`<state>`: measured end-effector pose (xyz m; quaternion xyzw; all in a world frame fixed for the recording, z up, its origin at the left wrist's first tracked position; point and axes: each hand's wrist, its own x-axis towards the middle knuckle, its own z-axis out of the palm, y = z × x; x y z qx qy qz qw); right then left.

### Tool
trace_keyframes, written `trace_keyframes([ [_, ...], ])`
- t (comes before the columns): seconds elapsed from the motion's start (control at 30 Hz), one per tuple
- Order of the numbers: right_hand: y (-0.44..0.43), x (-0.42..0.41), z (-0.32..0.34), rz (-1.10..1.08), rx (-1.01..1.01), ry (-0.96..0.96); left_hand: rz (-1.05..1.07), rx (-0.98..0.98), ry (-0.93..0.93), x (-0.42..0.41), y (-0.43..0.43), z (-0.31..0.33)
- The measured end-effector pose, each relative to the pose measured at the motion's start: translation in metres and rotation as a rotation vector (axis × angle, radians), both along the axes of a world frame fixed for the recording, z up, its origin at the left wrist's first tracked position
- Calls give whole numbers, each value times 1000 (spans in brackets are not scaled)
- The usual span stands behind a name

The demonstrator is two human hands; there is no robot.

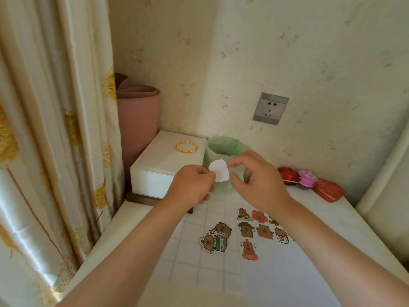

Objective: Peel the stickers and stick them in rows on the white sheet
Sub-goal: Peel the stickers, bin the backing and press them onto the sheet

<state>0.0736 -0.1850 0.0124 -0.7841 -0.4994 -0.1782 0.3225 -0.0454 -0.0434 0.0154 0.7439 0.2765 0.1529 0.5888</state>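
Mid-peel, it seems: left hand [192, 185] pinches a white-backed sticker [219, 172], right hand [259, 185] fingers [235, 162] curl at its edge, grip unclear; next, onto the white sheet [287, 273]

Bare left hand [192, 185], right hand [259, 185], forearms [137, 240]

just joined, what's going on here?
A person is peeling stickers. The left hand pinches a white sticker piece near the green-lined bin. The right hand has its fingertips at the piece's edge, grip unclear. Several capybara stickers already sit in rows on the white sheet, with a loose pile beside them.
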Motion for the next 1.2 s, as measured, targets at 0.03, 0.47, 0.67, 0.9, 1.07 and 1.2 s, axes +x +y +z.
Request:
trace_keyframes([
  [0.03, -11, -6, -3, 5, -26, -15, -22, -27, 7, 1, -6, 0],
  [0.47, -67, 3, -33, 72, -62, -332, -119, -166, 234, 20, -59, -14],
  [0.67, -73, 9, -47, 153, -177, -390, -108, -171, 375, 31, -67, -28],
  [0.9, -83, 16, -49, 62, -48, 3, -280, -579, 343, 35, -65, -33],
  [1.07, -98, 17, -45, -78, 93, 578, -359, -929, 252, 35, -63, -29],
  [1.2, -102, 16, -44, -155, 235, 854, -252, -763, 158, 37, -65, -32],
])
